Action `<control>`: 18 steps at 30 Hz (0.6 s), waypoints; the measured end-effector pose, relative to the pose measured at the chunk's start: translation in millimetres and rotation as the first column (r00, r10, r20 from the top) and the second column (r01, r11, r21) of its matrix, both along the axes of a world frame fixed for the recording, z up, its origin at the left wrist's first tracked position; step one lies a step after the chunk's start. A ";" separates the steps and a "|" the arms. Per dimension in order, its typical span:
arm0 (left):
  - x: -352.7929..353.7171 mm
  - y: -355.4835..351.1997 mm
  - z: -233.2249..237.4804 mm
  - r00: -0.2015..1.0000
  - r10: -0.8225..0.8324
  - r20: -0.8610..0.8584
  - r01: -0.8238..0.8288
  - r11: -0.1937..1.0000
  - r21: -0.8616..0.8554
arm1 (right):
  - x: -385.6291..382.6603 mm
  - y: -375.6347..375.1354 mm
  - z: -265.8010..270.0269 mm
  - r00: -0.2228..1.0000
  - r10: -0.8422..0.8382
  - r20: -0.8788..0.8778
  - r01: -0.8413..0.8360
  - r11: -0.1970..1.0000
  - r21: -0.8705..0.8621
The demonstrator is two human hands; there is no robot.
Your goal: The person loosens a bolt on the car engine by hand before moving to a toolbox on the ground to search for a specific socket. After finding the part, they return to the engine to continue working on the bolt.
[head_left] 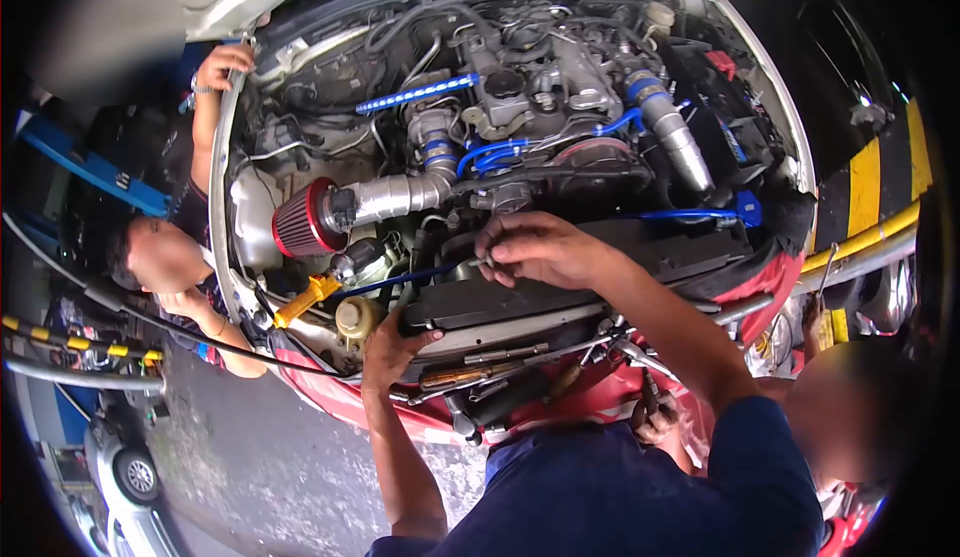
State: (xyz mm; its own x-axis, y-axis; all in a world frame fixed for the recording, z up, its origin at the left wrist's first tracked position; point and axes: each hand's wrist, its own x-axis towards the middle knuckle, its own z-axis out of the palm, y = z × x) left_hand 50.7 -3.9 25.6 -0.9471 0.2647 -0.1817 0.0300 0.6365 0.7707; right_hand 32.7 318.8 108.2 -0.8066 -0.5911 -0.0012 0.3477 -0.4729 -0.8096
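Over the front of the engine bay, my right hand has its thumb and fingertips pinched together. Something small may be between them, too small to name. Below it runs the black radiator top. My left hand rests at the radiator's left end, thumb apart from the fingers, beside a pale reservoir with a round cap. Some of its fingertips are hidden. A yellow work light lies close by, under a red cone air filter. Blue hoses cross the engine.
Screwdrivers, sockets and ratchets lie along the front edge on a red cover. One person at left holds the fender edge. Another person's hand holds a tool near my right arm. A yellow rail stands right.
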 end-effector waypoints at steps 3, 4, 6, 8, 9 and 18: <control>-8.5 -7.3 -12.2 0.997 -0.079 0.016 0.080 0.997 -0.018 | 86.5 28.4 7.2 0.974 -0.226 0.008 0.227 0.974 -0.024; -10.5 -9.4 -17.0 0.994 -0.107 0.020 0.107 0.994 -0.006 | 118.6 36.3 10.9 0.953 -0.302 0.016 0.303 0.953 -0.017; -8.5 -11.4 -20.8 0.993 -0.119 0.000 0.119 0.992 0.046 | 174.5 58.6 -3.2 0.933 -0.351 0.083 0.354 0.935 -0.025; -9.0 -15.5 -29.0 0.994 -0.102 -0.023 0.104 0.991 0.086 | 225.9 67.5 -17.3 0.871 -0.465 0.159 0.470 0.883 0.006; -3.9 -15.3 -24.0 0.994 -0.080 -0.073 0.085 0.994 0.067 | 253.2 67.1 -9.4 0.798 -0.558 0.228 0.557 0.827 0.078; -25.8 -51.6 -48.0 0.972 -0.153 -0.176 0.129 0.981 -0.144 | 357.3 90.8 -72.3 0.626 -0.614 0.480 0.759 0.622 -0.193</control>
State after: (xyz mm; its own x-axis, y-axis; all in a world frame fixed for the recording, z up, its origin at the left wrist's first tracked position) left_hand 24.9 -55.5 -22.4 -0.9222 0.3837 -0.0487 0.2610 0.7103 0.6537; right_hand 390.0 409.6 35.9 -0.9532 0.1273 -0.2742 0.0046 -0.9007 -0.4344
